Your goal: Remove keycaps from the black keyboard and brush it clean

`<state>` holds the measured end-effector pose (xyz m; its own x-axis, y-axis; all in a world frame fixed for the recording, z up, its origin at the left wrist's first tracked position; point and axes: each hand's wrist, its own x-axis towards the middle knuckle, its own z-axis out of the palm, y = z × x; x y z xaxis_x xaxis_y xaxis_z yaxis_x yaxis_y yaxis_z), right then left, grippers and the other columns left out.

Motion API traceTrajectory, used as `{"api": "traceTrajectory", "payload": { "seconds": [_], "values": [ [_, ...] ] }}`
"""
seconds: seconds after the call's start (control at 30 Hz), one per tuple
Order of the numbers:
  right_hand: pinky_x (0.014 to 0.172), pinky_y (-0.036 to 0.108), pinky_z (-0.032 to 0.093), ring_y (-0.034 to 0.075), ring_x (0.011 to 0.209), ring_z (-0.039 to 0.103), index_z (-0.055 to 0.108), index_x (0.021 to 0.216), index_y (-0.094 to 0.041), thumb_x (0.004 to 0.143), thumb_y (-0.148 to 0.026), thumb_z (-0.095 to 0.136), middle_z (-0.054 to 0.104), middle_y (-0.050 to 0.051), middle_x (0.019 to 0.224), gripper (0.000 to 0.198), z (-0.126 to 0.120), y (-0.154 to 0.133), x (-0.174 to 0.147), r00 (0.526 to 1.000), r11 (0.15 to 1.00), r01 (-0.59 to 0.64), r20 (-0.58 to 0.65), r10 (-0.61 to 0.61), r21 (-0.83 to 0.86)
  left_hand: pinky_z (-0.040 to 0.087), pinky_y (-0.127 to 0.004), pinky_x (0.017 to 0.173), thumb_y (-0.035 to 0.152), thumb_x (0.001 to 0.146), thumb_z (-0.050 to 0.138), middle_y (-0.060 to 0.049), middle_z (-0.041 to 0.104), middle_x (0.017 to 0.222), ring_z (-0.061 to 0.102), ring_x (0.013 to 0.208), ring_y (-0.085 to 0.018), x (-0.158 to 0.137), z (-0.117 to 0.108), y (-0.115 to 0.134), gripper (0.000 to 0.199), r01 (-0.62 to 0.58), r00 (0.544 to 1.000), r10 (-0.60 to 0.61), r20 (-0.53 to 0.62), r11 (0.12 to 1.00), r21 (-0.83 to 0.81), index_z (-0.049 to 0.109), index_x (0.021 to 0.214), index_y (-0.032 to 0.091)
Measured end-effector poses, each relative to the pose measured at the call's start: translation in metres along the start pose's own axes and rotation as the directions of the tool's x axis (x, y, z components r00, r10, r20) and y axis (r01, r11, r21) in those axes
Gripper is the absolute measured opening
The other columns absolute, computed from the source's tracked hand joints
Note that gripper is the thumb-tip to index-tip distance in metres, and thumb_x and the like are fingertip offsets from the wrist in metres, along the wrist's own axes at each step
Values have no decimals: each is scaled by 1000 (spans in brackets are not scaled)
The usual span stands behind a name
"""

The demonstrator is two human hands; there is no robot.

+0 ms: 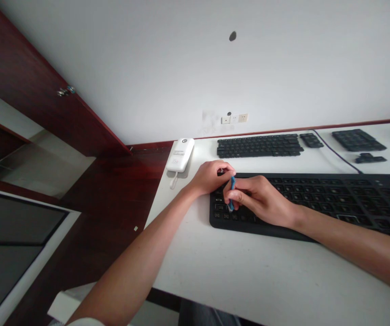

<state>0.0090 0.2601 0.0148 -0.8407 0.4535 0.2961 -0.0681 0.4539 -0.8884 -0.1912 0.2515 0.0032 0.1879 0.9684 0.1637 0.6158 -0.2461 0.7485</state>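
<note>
In the head view my right hand (261, 199) pinches a small blue brush (232, 194), its bristle end pointing down at the left part of a black keyboard (266, 230). The keyboard lies flat, and its key positions look bare of caps. My left hand (211, 175) is at the keyboard's upper left corner, fingers curled round the edge, with the thumb close to the top of the brush. Part of the keyboard's left side is hidden under my hands.
Removed keycaps lie grouped behind the keyboard: a large block (259, 146), a small cluster (311, 140), a number-pad group (358, 140) and arrow keys (370, 158). A cable (334, 154) runs between them. A white power bank (180, 156) stands near the desk's left edge (154, 206).
</note>
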Motion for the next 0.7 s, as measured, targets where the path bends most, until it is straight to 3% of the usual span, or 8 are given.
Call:
{"api": "traceTrajectory", "payload": {
  "seconds": [0.17, 0.23, 0.4, 0.5, 0.7],
  "values": [
    [56, 23, 51, 12, 59, 64, 69, 89, -14, 107, -46, 55, 73, 5, 79, 38, 0, -2, 2, 997, 980, -72, 0, 73, 184, 51, -28, 79, 34, 91, 60, -3, 78, 99, 69, 88, -18, 0, -2, 1, 23, 27, 999, -28, 24, 999, 26, 78, 89, 20],
    [57, 23, 52, 12, 59, 64, 69, 91, -14, 107, -46, 55, 75, 6, 82, 38, 0, -4, 2, 997, 977, -80, 13, 79, 200, 51, -28, 79, 34, 91, 61, -3, 78, 98, 69, 89, -18, 0, -2, 1, 22, 24, 1000, -24, 19, 999, 22, 78, 89, 20],
    [55, 23, 52, 13, 60, 64, 70, 92, -13, 106, -48, 56, 77, 8, 81, 40, -2, -7, 2, 979, 972, -135, 179, 100, 191, 50, -29, 81, 36, 94, 60, -4, 77, 99, 68, 90, -18, -1, 0, 2, 24, 6, 1000, -6, -3, 1000, -29, 77, 88, 20],
    [57, 25, 53, 13, 60, 64, 69, 93, -13, 106, -49, 54, 76, 9, 82, 42, -3, -7, 3, 983, 951, -136, 155, 95, 279, 50, -29, 80, 36, 94, 60, -4, 77, 98, 68, 88, -18, 0, -1, 3, 24, 30, 1000, -30, 8, 999, -28, 77, 88, 20],
    [60, 23, 52, 12, 61, 64, 72, 89, -14, 107, -46, 53, 74, 6, 80, 41, -4, -7, 3, 984, 981, -106, 159, 80, 160, 47, -29, 76, 36, 96, 58, -5, 77, 96, 66, 86, -18, 2, -1, 3, 27, 31, 999, -32, -24, 999, -38, 78, 89, 19]
  ]
}}
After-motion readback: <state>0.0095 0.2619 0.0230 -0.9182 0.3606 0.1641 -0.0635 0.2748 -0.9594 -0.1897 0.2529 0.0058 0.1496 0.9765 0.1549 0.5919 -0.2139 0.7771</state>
